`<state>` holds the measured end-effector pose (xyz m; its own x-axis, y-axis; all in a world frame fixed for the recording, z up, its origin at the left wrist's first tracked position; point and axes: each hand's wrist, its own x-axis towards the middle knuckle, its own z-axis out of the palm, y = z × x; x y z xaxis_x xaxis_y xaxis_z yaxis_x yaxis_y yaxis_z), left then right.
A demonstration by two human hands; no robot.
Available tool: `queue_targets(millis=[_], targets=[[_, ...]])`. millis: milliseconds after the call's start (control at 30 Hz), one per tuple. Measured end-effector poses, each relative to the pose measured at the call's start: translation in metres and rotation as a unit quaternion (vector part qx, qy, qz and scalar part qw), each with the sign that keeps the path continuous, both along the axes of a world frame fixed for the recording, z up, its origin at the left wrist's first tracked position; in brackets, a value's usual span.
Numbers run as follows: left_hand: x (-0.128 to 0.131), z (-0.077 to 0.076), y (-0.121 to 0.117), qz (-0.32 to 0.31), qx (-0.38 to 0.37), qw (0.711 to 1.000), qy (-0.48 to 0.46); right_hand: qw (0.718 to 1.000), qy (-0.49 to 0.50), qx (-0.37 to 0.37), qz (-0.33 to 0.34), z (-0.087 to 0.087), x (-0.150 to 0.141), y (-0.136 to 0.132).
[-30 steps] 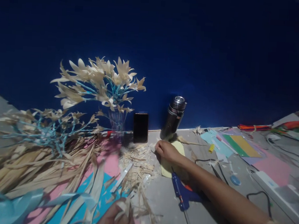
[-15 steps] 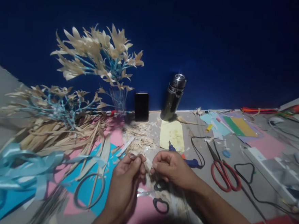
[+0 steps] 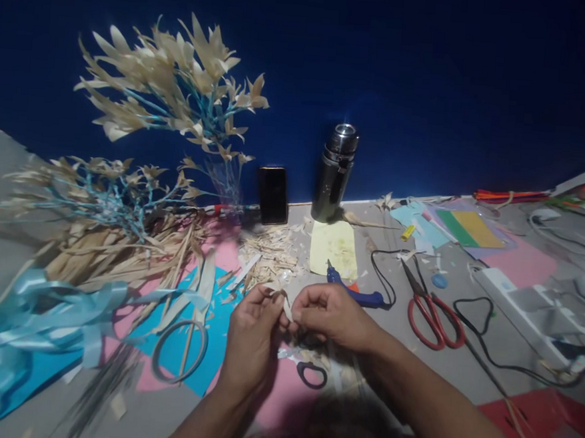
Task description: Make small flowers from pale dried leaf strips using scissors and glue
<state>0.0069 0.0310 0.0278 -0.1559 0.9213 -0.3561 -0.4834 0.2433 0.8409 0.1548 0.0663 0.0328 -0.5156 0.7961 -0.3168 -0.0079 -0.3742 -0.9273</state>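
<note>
My left hand [image 3: 255,333] pinches a small pale piece of dried husk [image 3: 288,309] between thumb and fingers. Close against it, my right hand [image 3: 333,315] has its thumb and fingertips pinched on the other edge of the same piece. Below my hands lie black-handled scissors [image 3: 312,375], partly covered by them. Just beyond my right hand, a blue glue gun [image 3: 362,297] rests with its tip on a stained yellow paper [image 3: 333,245]. Cut husk scraps [image 3: 272,254] are scattered past my fingers.
Husk flowers on blue stems [image 3: 201,86] stand in a clear vase at the back left. A phone [image 3: 273,195] and a flask [image 3: 334,175] are by the wall. Left are blue ribbon [image 3: 30,314] and a tape ring [image 3: 158,350]; right, red-handled scissors [image 3: 435,320] and a power strip [image 3: 520,318].
My two hands have come closer together, and the pale husk piece now shows between their fingertips. The view has shifted slightly, and my hands cover more of the black-handled scissors.
</note>
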Motion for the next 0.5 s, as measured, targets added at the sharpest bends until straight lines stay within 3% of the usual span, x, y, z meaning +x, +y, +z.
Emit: queue_targets(millis=[200,333,500], targets=[[0.0,0.004,0.003,0.034,0.015,0.998,0.055,0.999,0.035,-0.008,0.002,-0.007,-0.001,0.003],[-0.002,-0.002,0.002,0.048,0.03,0.994,0.096,0.999,0.021,0.014,-0.029,-0.006,-0.006,0.0],[-0.011,-0.009,0.002,0.018,0.026,0.999,0.027,0.999,-0.028,0.01,-0.026,-0.008,-0.007,0.001]])
